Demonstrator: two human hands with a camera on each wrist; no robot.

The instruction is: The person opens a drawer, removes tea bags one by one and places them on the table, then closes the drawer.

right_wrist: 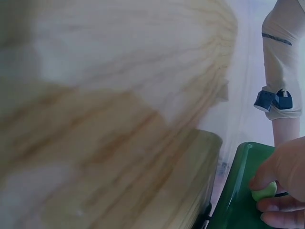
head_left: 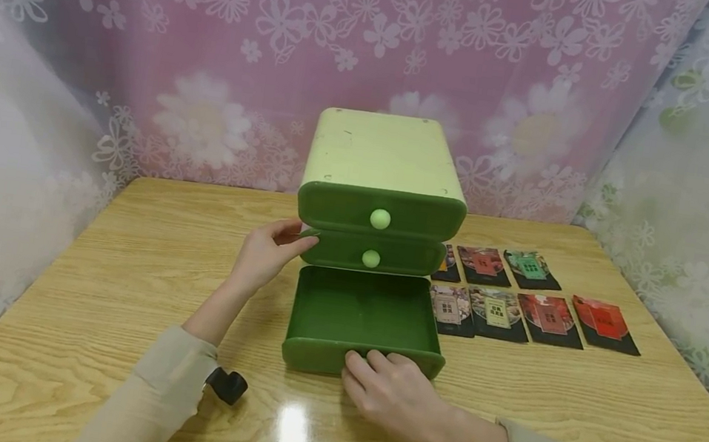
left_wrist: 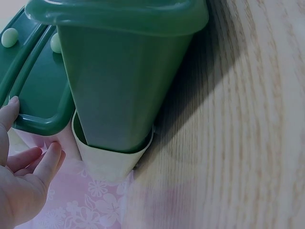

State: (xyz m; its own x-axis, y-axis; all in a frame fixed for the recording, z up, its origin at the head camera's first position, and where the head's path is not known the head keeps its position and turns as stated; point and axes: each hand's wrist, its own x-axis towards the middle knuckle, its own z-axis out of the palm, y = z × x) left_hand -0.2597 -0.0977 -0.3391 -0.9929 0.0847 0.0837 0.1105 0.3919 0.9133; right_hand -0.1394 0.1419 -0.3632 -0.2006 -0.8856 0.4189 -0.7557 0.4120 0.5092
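A pale green cabinet [head_left: 384, 150] with three dark green drawers stands on the table. Its bottom drawer [head_left: 366, 308] is pulled far out, and nothing lies inside. My right hand [head_left: 395, 398] is at that drawer's front; in the right wrist view its thumb and fingers pinch the round light green knob [right_wrist: 265, 192]. At the cabinet's left side is my left hand [head_left: 266, 254], its thumb against the left end of the middle drawer front [left_wrist: 45, 98] and its other fingers extended along the side. The top drawer [head_left: 336, 206] is closed.
Several food packets [head_left: 497, 313] lie in two rows on the wooden table [head_left: 178, 235], right of the cabinet; the cabinet partly hides some. Behind the table hangs a pink flowered curtain [head_left: 266, 75]. A black wrist camera [head_left: 228, 386] sits by the left sleeve.
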